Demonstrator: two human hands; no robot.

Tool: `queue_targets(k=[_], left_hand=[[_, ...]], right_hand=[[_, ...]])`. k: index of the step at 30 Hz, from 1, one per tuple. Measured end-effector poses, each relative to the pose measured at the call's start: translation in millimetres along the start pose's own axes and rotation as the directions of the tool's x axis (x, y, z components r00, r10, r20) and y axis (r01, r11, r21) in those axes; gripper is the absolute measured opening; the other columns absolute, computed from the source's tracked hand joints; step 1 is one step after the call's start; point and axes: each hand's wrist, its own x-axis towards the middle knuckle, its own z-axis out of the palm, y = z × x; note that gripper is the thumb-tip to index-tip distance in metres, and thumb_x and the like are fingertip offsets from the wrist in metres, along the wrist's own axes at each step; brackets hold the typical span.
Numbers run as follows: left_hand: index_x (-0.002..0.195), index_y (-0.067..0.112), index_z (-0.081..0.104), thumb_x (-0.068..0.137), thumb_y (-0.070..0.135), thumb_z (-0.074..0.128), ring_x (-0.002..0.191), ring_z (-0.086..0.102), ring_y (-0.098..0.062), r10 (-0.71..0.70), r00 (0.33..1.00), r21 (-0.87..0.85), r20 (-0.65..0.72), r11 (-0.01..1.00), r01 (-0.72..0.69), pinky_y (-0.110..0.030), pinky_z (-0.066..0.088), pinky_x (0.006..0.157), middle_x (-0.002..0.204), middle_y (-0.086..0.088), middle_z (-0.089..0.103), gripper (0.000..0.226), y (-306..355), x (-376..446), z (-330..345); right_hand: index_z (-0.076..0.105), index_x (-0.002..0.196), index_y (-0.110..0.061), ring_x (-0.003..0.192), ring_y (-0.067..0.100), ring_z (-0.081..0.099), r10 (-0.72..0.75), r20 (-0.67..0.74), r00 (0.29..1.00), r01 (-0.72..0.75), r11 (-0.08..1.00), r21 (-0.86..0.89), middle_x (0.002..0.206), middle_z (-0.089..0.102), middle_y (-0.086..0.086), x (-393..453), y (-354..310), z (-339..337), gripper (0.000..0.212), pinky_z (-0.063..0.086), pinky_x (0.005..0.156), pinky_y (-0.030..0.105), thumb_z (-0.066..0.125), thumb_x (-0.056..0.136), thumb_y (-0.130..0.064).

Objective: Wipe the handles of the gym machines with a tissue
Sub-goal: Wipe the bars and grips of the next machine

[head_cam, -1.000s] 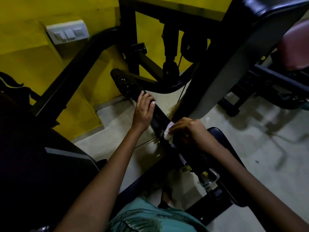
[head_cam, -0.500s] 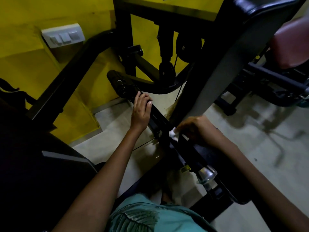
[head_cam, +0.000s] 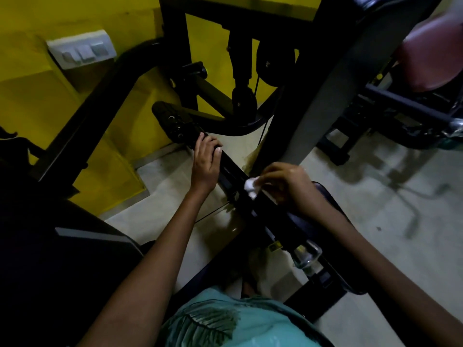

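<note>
A black machine bar point(head_cam: 231, 172) runs diagonally from a knobbed end at upper left down towards me. My left hand point(head_cam: 205, 164) grips the bar just below that knobbed end point(head_cam: 172, 122), fingers curled over it. Lower on the same bar, my right hand point(head_cam: 283, 184) pinches a crumpled white tissue point(head_cam: 251, 187) and presses it on the bar's top. The stretch of bar under my right hand is hidden.
A yellow wall point(head_cam: 50, 96) with a white switch plate point(head_cam: 81, 50) stands at left. A black frame post point(head_cam: 300, 96) rises beside the bar. A red padded seat point(head_cam: 433, 61) of another machine is at right. A dark pad point(head_cam: 338, 221) lies under my right forearm. Grey floor point(head_cam: 375, 196).
My right hand with the tissue has slid up the bar, away from me and closer to my left hand. The left hand keeps its grip in the same place.
</note>
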Motion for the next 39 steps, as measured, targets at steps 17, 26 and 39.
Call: queue_targets(k=[17,26,39], left_hand=[[0.108,0.001,0.059,0.092,0.043,0.026,0.136,0.018,-0.011,-0.006,1.0,-0.009,-0.007,1.0,0.006,-0.02,0.017,0.108,0.131,-0.012,0.051,0.055,-1,1,1],[0.108,0.001,0.058,0.093,0.04,0.027,0.138,0.019,-0.015,0.007,1.0,-0.017,0.006,1.0,-0.006,-0.022,0.018,0.106,0.13,-0.012,0.051,0.052,-1,0,0],[0.108,0.002,0.058,0.093,0.041,0.027,0.141,0.019,-0.02,-0.003,1.0,-0.009,0.024,1.0,0.003,-0.024,0.02,0.107,0.131,-0.01,0.05,0.053,1,-1,-2]], right_hand=[[0.076,0.089,-0.012,0.067,0.001,0.055,0.052,0.049,0.997,-0.056,0.995,0.083,0.086,0.064,0.001,-19,-4,-10,0.013,0.04,0.063,0.003,0.074,0.077,-0.008],[0.075,0.094,-0.02,0.084,-0.001,0.057,0.098,0.371,0.924,-0.143,0.985,0.093,0.095,0.061,-0.008,-46,-6,-37,0.014,0.046,0.068,0.013,0.07,0.081,-0.017],[0.075,0.094,-0.018,0.083,-0.004,0.049,0.058,0.211,0.976,-0.067,0.997,0.039,0.094,0.05,-0.012,-66,-21,-12,0.015,0.042,0.07,0.011,0.071,0.08,-0.012]])
